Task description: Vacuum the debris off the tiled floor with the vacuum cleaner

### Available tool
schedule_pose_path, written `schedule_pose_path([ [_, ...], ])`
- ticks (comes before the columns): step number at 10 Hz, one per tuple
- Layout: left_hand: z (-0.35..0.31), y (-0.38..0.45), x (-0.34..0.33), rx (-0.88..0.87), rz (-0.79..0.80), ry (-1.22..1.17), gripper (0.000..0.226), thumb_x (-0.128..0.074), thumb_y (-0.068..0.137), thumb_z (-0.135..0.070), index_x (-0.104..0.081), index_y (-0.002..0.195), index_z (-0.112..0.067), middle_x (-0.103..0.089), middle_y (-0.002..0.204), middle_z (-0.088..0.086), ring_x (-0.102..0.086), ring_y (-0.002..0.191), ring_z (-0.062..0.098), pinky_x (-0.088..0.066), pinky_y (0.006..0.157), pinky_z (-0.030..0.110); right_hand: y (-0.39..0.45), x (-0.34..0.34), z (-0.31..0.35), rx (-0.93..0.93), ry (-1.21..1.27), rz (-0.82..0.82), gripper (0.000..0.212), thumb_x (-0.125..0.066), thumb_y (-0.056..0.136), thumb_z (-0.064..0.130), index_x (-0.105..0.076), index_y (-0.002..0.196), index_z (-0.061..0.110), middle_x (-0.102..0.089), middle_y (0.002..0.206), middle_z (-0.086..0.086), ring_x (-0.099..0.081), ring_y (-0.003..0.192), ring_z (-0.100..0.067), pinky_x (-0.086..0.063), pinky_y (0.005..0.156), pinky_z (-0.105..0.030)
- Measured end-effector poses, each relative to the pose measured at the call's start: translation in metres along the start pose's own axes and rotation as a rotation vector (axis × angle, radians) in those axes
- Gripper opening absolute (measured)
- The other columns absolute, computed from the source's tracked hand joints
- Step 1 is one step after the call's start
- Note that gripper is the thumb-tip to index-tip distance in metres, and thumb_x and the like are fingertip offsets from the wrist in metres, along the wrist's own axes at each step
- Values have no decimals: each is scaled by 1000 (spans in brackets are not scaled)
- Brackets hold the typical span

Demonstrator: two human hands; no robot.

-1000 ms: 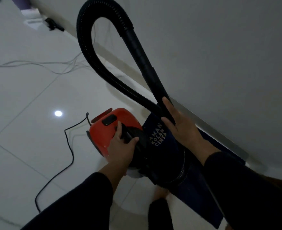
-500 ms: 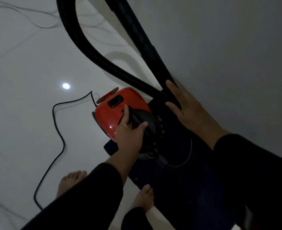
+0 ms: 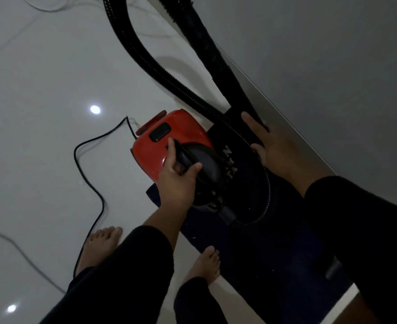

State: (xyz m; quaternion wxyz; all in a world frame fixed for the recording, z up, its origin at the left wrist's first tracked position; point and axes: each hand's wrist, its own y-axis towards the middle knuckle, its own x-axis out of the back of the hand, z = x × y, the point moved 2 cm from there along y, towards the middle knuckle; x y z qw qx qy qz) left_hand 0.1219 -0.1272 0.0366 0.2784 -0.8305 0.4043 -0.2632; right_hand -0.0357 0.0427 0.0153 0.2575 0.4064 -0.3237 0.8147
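A red and black canister vacuum cleaner (image 3: 153, 146) stands partly on a dark mat near the wall. My left hand (image 3: 177, 181) grips the black carry handle (image 3: 183, 157) on top of it. The ribbed black hose (image 3: 146, 57) arcs up from the body and out of the top of the frame, and comes back down as a rigid black tube (image 3: 218, 59). My right hand (image 3: 274, 148) holds the lower end of that tube, fingers straight along it and the thumb round the near side. No debris shows on the glossy white tiled floor (image 3: 41, 90).
A dark blue mat (image 3: 263, 242) with white lettering lies along the grey wall (image 3: 333, 54). The black power cord (image 3: 92, 183) snakes across the tiles to the left of the vacuum. My bare feet (image 3: 99, 244) stand beside the mat. Thin pale cables (image 3: 41, 5) lie at the far top left.
The view has dropped lower, bringing my feet into sight. Both hands keep their hold on the handle and tube; the vacuum has come closer to my feet.
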Motion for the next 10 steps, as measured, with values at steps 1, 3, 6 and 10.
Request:
schedule_pose_path([
  [1, 0, 4, 7, -10, 40, 69, 84, -67, 85, -14, -16, 147, -39, -61, 127, 0, -58, 116, 16, -47, 102, 39, 2, 2, 0, -46, -49, 106, 102, -52, 92, 0, 12, 129, 70, -43, 121, -12, -49, 82, -22, -37, 73, -12],
  [3, 0, 5, 6, -63, 45, 227, 83, -64, 87, -24, -10, 149, -36, -54, 136, 0, -55, 119, 16, -40, 86, 16, 11, -5, 1, -154, -131, 296, 93, -59, 91, 16, 4, 138, 65, -24, 147, -20, -46, 122, -35, -44, 101, -39],
  [6, 13, 12, 10, -188, 54, 299, 84, -64, 87, -30, -8, 150, -33, -53, 137, 1, -54, 117, 13, -41, 89, 17, 38, -52, -3, -304, -135, 441, 73, -56, 92, 43, -8, 147, 52, 4, 158, -19, -16, 143, -40, -23, 117, -48],
  [10, -55, 4, 31, -102, 179, 937, 67, -58, 87, -42, -33, 142, -14, -39, 138, 20, -46, 122, 37, -44, 93, 43, 14, 16, 34, -496, -343, 686, 61, -42, 97, 47, -42, 144, 8, -42, 147, -13, -45, 129, -31, -37, 107, -38],
])
